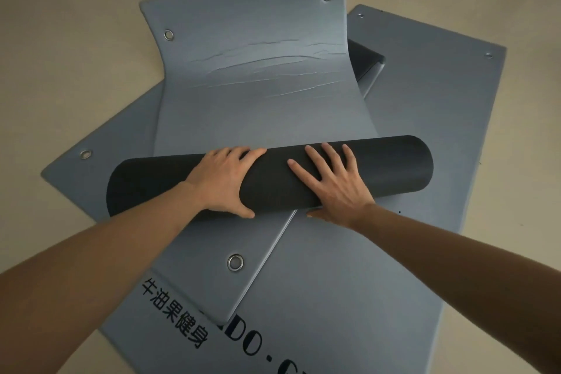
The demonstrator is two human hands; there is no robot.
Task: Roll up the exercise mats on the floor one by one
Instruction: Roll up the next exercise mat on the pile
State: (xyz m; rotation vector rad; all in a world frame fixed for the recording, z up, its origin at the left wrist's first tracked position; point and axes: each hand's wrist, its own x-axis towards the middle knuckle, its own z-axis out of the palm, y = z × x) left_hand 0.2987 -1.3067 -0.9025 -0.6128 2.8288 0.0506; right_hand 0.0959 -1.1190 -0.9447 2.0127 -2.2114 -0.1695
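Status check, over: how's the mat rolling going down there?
Left hand grips the roll, right hand presses flat on it. Top mat partly rolled, creases ahead. More mats lie underneath.

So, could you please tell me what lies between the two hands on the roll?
Only a bare stretch of the dark roll separates the left hand and right hand, in the head view.

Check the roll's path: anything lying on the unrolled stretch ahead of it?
Nothing visible does. Left hand and right hand are on the dark roll; the unrolled stretch ahead carries only creases. A folded mat corner sits beside its right edge, not on it.
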